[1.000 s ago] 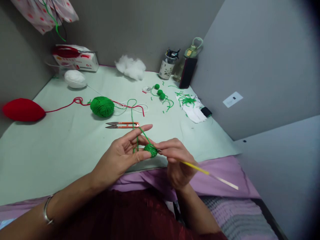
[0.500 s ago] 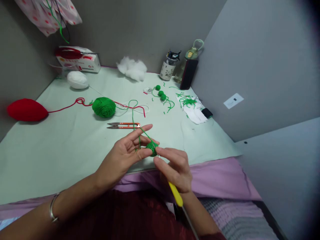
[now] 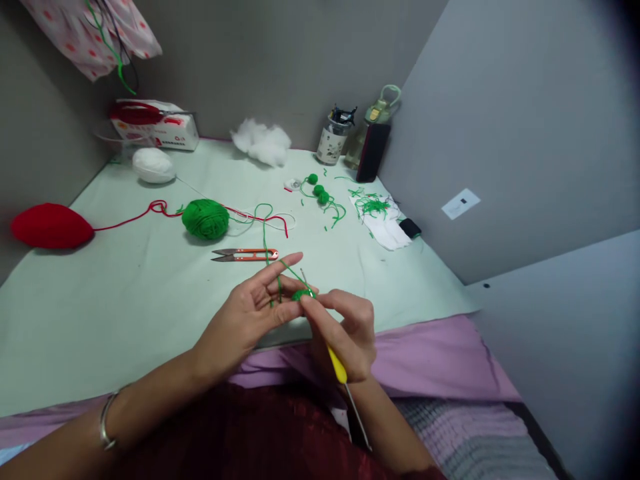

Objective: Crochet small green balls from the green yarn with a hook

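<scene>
My left hand (image 3: 250,310) pinches a small green crocheted piece (image 3: 301,294) between thumb and fingers, with the index finger stretched out and green yarn (image 3: 265,233) running over it. My right hand (image 3: 345,330) is closed on a yellow-handled crochet hook (image 3: 338,365), whose metal tip pokes up through the green piece. The yarn leads back to a green yarn ball (image 3: 205,219) on the pale green table (image 3: 125,293).
Orange thread snips (image 3: 245,254) lie just beyond my hands. A red yarn ball (image 3: 50,226), white yarn ball (image 3: 153,165), tissue box (image 3: 155,127), stuffing (image 3: 263,142), a jar (image 3: 332,137), a bottle (image 3: 370,127), small green balls (image 3: 318,190) and yarn scraps (image 3: 375,205) sit farther back.
My right hand turned the hook so its handle swung from pointing right to pointing down toward me, and the tip now pokes up through the green piece. The left hand stayed in place.
</scene>
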The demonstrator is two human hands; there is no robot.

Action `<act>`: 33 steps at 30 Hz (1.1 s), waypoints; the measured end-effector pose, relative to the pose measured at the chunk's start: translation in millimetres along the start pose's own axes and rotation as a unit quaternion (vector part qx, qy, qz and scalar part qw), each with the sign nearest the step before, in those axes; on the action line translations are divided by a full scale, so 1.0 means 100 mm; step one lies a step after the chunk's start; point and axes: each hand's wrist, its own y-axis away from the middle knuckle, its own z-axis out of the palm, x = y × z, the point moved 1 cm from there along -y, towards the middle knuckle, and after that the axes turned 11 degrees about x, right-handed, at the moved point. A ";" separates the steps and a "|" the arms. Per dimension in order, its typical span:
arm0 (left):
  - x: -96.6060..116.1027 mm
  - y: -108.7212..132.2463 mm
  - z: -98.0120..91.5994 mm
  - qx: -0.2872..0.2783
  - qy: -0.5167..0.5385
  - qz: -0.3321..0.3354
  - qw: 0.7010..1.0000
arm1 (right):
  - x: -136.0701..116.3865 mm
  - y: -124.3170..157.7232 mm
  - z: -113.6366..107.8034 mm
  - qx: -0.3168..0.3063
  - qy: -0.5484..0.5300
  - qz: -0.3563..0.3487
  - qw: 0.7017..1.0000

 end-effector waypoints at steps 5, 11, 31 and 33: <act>0.06 -0.02 -0.05 -0.031 0.051 -0.106 0.993 | 0.01 -0.15 -0.02 -0.001 -0.131 0.114 0.985; 0.11 -0.07 -0.13 -0.025 0.028 -0.103 0.994 | 0.06 -0.26 -0.10 -0.027 -0.233 0.214 0.948; 0.05 -0.03 -0.05 -0.043 -0.061 0.008 0.997 | 0.00 -0.26 -0.01 -0.020 -0.214 0.250 0.944; 0.03 -0.01 -0.04 -0.035 -0.057 0.016 0.998 | -0.04 -0.25 -0.01 0.004 -0.132 0.170 0.977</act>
